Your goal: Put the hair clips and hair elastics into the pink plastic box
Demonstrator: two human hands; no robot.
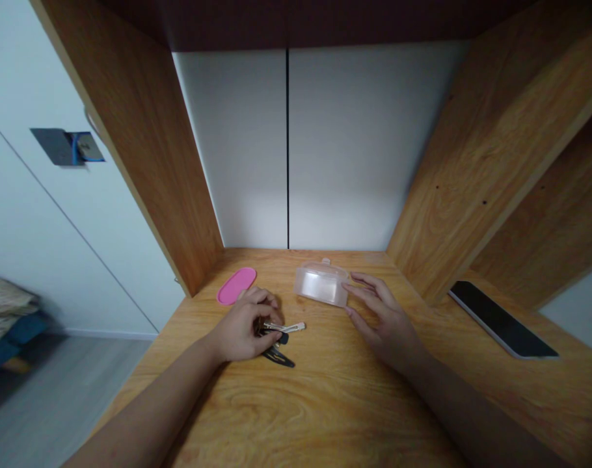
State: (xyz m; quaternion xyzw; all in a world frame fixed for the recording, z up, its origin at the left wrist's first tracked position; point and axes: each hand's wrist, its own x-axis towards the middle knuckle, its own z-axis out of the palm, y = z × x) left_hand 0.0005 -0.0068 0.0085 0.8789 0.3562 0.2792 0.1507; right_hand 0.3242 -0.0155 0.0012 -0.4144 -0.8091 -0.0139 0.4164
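My left hand (250, 328) is closed around several hair clips. A silver hair clip (291, 327) sticks out to the right between thumb and fingers, and a black snap hair clip (279, 356) shows below the thumb. The rest of the bunch is hidden in the palm. At the right end of a translucent pinkish plastic box (320, 285), my right hand (376, 318) grips loosely, with thumb at the front corner and fingers along the side. A small tab stands at the box's back edge. Just beyond my left hand lies a pink oval lid (236, 286).
The wooden desktop (286, 416) runs between two wooden side panels (144, 130), with a white back wall (345, 143) behind it. A dark flat device like a phone or tablet (501, 318) lies at the right. A shelf (286, 23) hangs overhead.
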